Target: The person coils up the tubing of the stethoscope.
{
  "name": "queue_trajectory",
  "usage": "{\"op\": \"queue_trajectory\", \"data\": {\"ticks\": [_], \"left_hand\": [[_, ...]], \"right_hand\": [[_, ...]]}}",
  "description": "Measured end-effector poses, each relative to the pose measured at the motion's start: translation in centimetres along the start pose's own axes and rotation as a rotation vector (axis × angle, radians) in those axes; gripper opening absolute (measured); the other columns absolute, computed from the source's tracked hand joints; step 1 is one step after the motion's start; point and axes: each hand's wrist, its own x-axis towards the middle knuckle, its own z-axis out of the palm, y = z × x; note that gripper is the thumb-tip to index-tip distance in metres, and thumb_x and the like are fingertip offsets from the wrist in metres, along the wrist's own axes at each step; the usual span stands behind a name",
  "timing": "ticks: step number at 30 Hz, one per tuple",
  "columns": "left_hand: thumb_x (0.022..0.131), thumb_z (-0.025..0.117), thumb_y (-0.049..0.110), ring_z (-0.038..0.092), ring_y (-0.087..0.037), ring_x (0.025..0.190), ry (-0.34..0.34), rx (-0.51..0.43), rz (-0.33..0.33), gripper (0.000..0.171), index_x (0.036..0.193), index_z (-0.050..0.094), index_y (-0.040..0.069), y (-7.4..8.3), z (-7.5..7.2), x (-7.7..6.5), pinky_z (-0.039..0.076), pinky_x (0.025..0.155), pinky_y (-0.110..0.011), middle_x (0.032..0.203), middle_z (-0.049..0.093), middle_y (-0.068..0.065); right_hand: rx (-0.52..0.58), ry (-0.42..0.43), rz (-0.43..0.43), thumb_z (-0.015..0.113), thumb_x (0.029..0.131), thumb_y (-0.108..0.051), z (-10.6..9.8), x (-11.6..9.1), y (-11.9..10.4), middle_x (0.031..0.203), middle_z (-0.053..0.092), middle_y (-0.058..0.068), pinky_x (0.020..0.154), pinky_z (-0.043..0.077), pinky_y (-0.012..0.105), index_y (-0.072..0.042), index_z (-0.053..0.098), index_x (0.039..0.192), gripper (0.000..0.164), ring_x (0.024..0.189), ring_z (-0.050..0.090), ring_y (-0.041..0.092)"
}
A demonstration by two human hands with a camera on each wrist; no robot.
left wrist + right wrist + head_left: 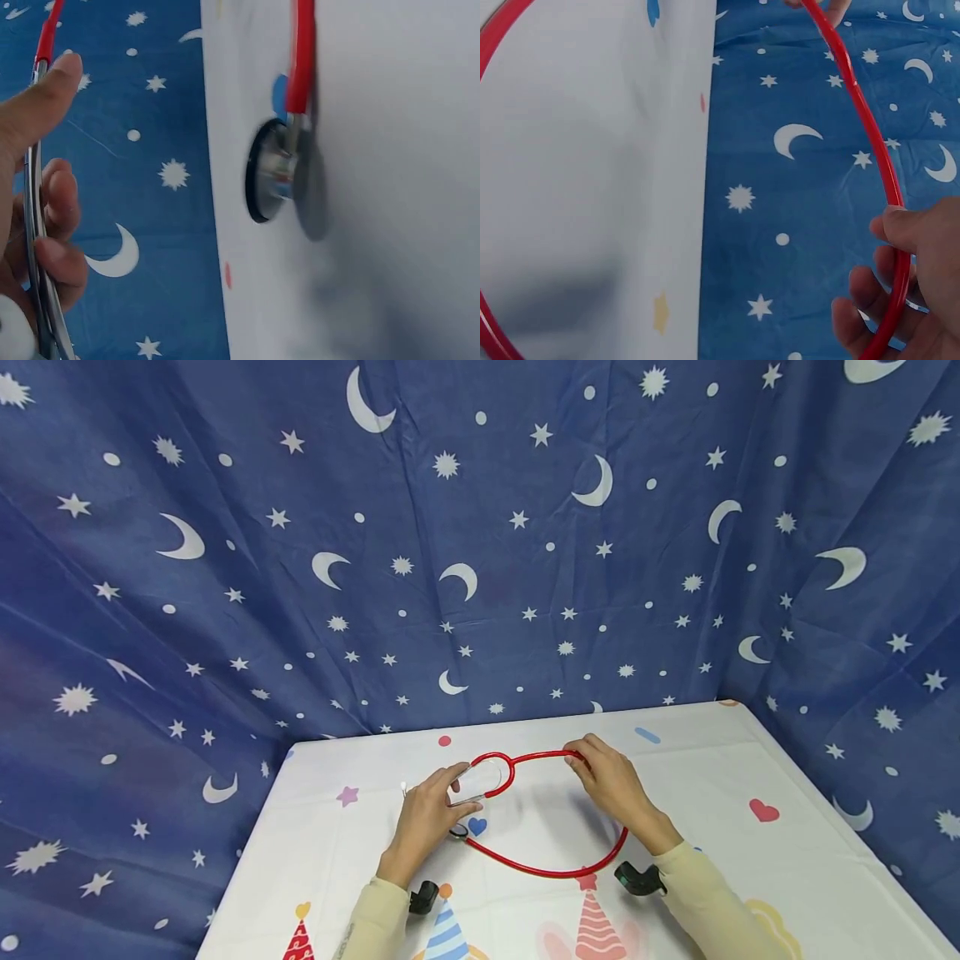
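A red stethoscope (543,872) is held up over the table between two hands. The left hand (429,814) grips its metal ear tubes (34,187), with the thumb lying along them near the red Y-shaped part. Higher up the tubing, the right hand (611,781) pinches the red tube (877,142) between thumb and fingers. From there the tube loops down and back toward the left hand. Its chest piece (274,172), silver with a black rim, hangs below the left hand close over the tabletop and looks slightly blurred.
The table wears a white cloth (720,777) printed with party hats, hearts and stars. Behind it and at both sides hangs a blue curtain (510,577) with white moons and stars. Black wrist devices (639,878) sit at both sleeves.
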Motion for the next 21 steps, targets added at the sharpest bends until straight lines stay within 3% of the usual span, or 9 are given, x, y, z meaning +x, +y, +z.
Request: {"op": "queue_trajectory", "data": {"ticks": [8, 14, 21], "left_hand": [[0.071, 0.088, 0.026, 0.043, 0.001, 0.060, 0.038, -0.063, 0.091, 0.064, 0.129, 0.063, 0.019, 1.0, -1.3, -0.2, 0.038, 0.052, -0.013, 0.084, 0.065, 0.005], [0.074, 0.085, 0.018, 0.046, 0.002, 0.065, 0.020, -0.148, 0.111, 0.056, 0.125, 0.062, 0.013, 2.0, -2.5, -0.3, 0.040, 0.052, -0.012, 0.089, 0.066, 0.009], [0.078, 0.082, 0.017, 0.052, -0.006, 0.068, 0.030, -0.183, 0.238, 0.054, 0.127, 0.061, 0.008, 2.8, -3.5, -0.5, 0.047, 0.055, -0.019, 0.092, 0.067, 0.000]], "right_hand": [[-0.001, 0.012, -0.012, 0.072, 0.090, -0.021, -1.7, -0.6, -0.1, 0.088, 0.062, -0.003, 0.057, 0.042, 0.021, -0.012, 0.071, 0.107, 0.020, 0.066, 0.048, 0.008], [-0.002, 0.054, -0.048, 0.073, 0.089, -0.023, -3.1, -0.8, 0.3, 0.087, 0.062, -0.004, 0.056, 0.043, 0.020, -0.013, 0.071, 0.107, 0.021, 0.067, 0.048, 0.007], [0.070, 0.138, -0.149, 0.075, 0.085, -0.011, -4.3, -0.7, 1.1, 0.092, 0.064, -0.004, 0.057, 0.046, 0.018, -0.011, 0.070, 0.109, 0.025, 0.069, 0.047, 0.004]]}}
